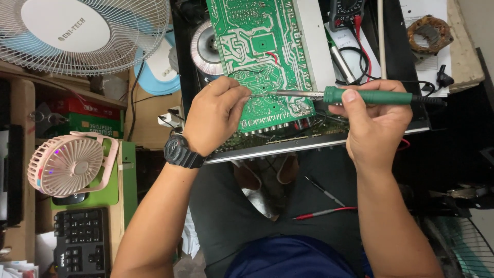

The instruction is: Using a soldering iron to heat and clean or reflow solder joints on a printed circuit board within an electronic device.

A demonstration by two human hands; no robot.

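A green circuit board [262, 46] stands tilted in an open black device chassis [288, 146] on my lap. My right hand [373, 121] grips the green handle of a soldering iron [370, 96], whose metal tip points left onto the board's lower part. My left hand [213, 116], with a black watch on its wrist, pinches a thin solder wire against the board right beside the iron's tip.
A large white fan [77, 31] and a small pink fan [69, 164] stand at the left, above a black keyboard [82, 242]. A multimeter [346, 11] lies beyond the board; its red and black probes [324, 203] lie on my lap. A copper coil [429, 33] sits on paper at top right.
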